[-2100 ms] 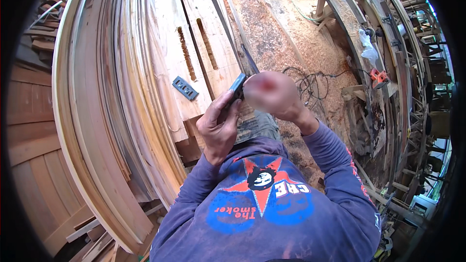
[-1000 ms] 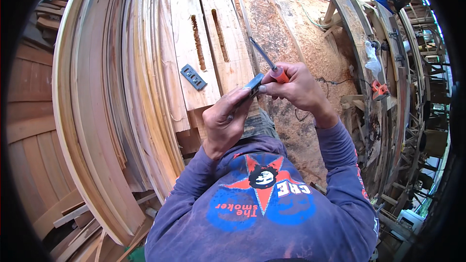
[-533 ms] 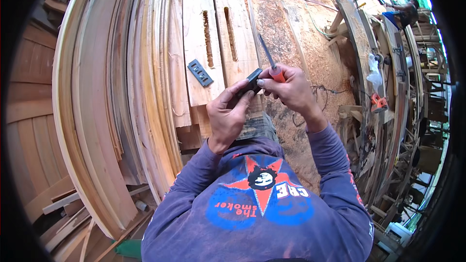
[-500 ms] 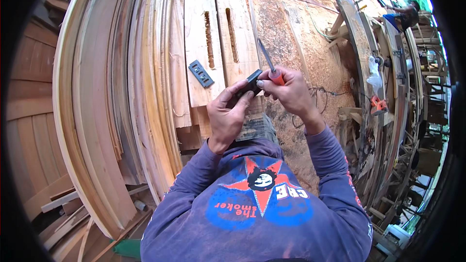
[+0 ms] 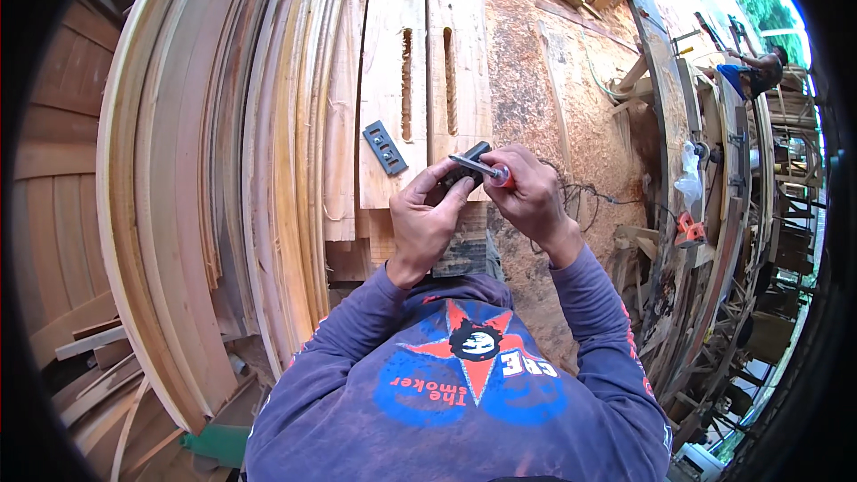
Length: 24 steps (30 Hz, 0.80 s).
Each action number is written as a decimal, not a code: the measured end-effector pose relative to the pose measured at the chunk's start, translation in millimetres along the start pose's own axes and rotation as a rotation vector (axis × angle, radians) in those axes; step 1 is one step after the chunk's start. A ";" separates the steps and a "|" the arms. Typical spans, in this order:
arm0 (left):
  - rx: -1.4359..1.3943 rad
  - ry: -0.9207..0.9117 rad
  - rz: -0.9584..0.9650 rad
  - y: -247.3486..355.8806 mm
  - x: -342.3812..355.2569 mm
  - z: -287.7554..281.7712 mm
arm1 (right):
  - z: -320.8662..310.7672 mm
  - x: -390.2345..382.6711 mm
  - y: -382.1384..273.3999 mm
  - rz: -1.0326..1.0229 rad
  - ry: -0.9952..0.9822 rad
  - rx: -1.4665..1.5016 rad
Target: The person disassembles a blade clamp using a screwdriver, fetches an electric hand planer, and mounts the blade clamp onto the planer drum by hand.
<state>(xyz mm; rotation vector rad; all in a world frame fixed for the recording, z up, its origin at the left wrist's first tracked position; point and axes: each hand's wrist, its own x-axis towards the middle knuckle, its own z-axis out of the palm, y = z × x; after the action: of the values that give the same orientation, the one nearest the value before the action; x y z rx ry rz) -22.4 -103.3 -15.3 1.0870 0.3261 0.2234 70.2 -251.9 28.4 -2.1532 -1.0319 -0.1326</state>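
**Kid:** What are the hands doing?

**Helper:** The left hand (image 5: 427, 219) has its fingers curled tight around a small dark metal part (image 5: 466, 163). The right hand (image 5: 528, 199) pinches a screwdriver (image 5: 480, 168) with a red handle, fingers closed on the handle end.

**Kid:** Where is the screwdriver?

**Helper:** Up in the air, between the two hands, just above the near end of the slotted plank (image 5: 427, 80). It does not rest on the wood.

**Kid:** Which way does it point?

**Helper:** It lies almost flat. The long way runs from the red handle at the right hand to the shiny tip at the left hand. The tip meets the dark part there. I cannot see the very end of the tip.

**Kid:** How do you do this bit well?

**Helper:** I think you hold the dark part very still. Keep the screwdriver in a straight line with the screw, push a little, and turn slowly. If it tilts, the tip could slip and poke the thumb.

**Kid:** What is that grey thing on the wood?

**Helper:** A flat grey metal plate (image 5: 385, 147). It lies on the plank near its left edge, apart from both hands. Sawdust (image 5: 527, 62) covers the ground beside the plank's right edge.
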 end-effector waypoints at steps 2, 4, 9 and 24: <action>0.032 0.015 -0.005 5.6 -0.2 1.6 | -2.3 2.5 -0.3 -0.023 -0.005 -0.013; 0.064 0.025 -0.010 10.5 -1.0 3.8 | -6.9 3.9 -1.6 -0.045 -0.057 -0.078; 0.230 0.001 0.102 11.2 -5.7 3.7 | -17.1 6.7 -6.9 -0.134 -0.082 -0.187; 0.089 0.016 0.308 -0.9 -22.0 15.7 | -27.4 -6.1 -19.2 -0.141 0.050 -0.091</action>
<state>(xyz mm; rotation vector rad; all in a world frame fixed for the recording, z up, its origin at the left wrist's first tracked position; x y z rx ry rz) -37.1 -124.1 -6.2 1.2222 0.1828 0.4952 58.1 -265.9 56.9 -2.1450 -1.1689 -0.3039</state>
